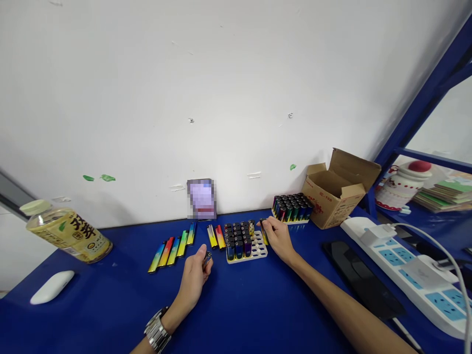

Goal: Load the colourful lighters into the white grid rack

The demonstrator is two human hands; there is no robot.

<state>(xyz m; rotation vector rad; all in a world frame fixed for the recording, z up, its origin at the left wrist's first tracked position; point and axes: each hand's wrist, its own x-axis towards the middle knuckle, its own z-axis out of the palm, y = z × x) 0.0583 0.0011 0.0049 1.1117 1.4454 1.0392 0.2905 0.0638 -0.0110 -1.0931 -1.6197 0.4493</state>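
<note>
My left hand (196, 273) is closed around a lighter, and only its dark end (207, 256) shows between thumb and fingers. To the right, my right hand (277, 238) pinches a lighter with a yellow lower part (264, 237), upright beside the right edge of a white holed tray (245, 259). Several black-topped lighters (239, 249) stand in that tray, and some holes on its right side show open. Two lighters, one purple and yellow (212, 236) and one red and yellow (220, 237), lie left of it. Several more gradient-coloured lighters (164, 252) lie beyond my left hand.
A second tray (300, 221) full of lighters (293, 206) stands by an open cardboard box (324, 199). At right are a black phone (361, 278) and a power strip (400, 268). A bottle (70, 233) and a white case (52, 287) are at left. A blurred picture (201, 199) leans on the wall.
</note>
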